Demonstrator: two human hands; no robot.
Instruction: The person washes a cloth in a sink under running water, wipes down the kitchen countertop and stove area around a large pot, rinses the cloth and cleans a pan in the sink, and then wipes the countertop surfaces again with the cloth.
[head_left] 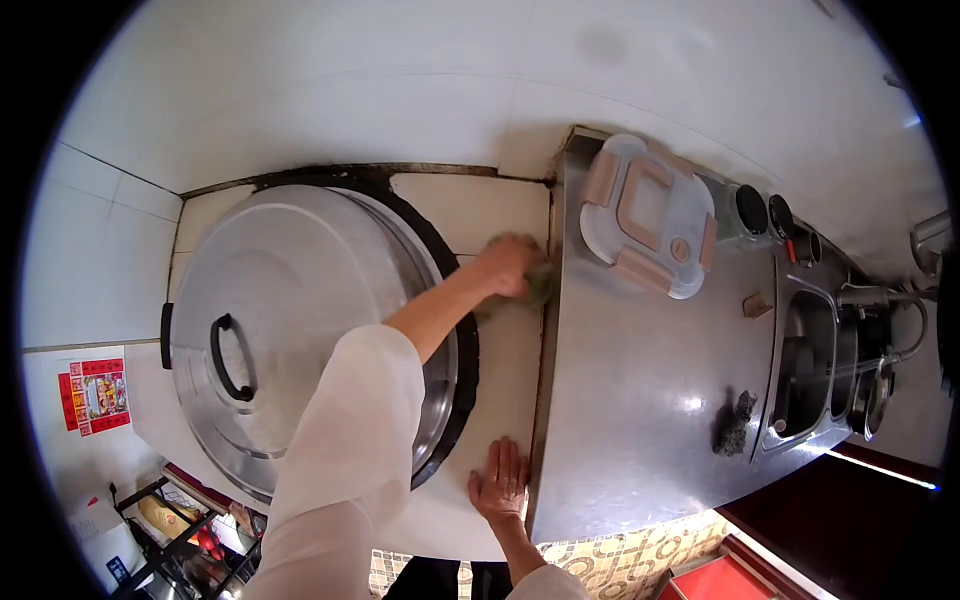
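Observation:
My left hand [508, 266] reaches over the tiled counter [480, 218], its fingers closed on a greenish cloth [540, 284] that is blurred and pressed to the tiles beside the steel worktop's edge. Palm down near the counter's front edge, my right hand [500, 482] lies with fingers stretched out, holding nothing. Under my left arm, a large round metal lid [290, 290] with black handles covers a wide pan set into the counter. A dark, stained rim [462, 375] surrounds the pan.
On the steel worktop [640, 400] stand a clear-lidded box [650, 215], jars [748, 210], a small brown piece [756, 305] and a dark scrubber [735, 423]. A sink [803, 360] with a faucet is at the right. A rack [190, 530] stands lower left.

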